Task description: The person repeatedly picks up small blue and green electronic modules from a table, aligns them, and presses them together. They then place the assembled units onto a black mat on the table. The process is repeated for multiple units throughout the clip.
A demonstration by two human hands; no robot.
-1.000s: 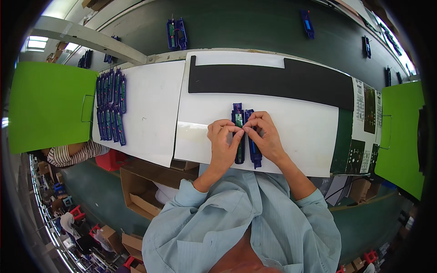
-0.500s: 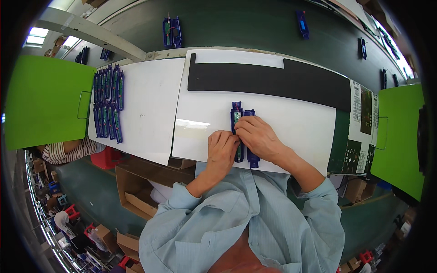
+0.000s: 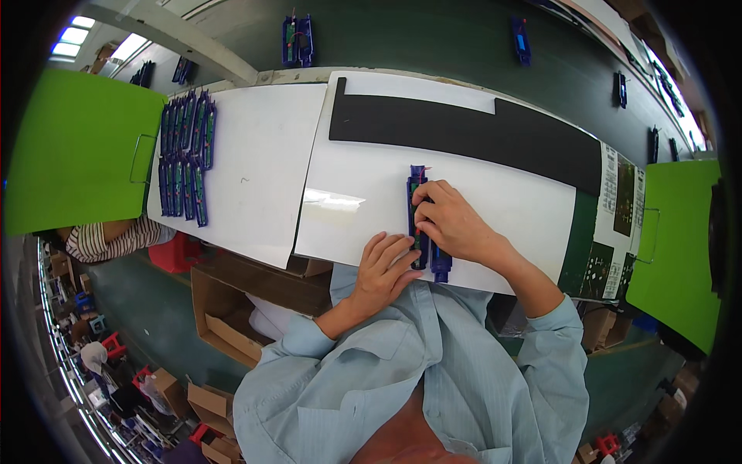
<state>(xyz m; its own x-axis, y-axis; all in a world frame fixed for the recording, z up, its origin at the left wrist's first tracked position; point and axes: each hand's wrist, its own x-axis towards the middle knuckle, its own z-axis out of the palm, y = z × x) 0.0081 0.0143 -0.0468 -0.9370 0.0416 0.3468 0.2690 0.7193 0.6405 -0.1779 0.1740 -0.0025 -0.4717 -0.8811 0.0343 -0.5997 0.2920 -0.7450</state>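
A blue plastic housing half with a green circuit board lies lengthwise before me, a bit of red wire at its far end. Beside it on the right is a second blue housing half, mostly covered by my right hand. My left hand has its fingers stretched out and apart, their tips touching the near end of the board-bearing half. My right hand bends over the middle of the board, fingers curled in a pinch. Whatever its fingertips hold is too small or hidden to make out.
Rows of similar blue housings with boards lie on the white surface at left. A black strip crosses behind the work spot. Green panels stand at both sides. Beyond, more housings sit on a dark green belt.
My left hand has moved nearer to me along the housing, and its fingers have straightened and spread. My right hand stays over the board, and the two hands are now apart.
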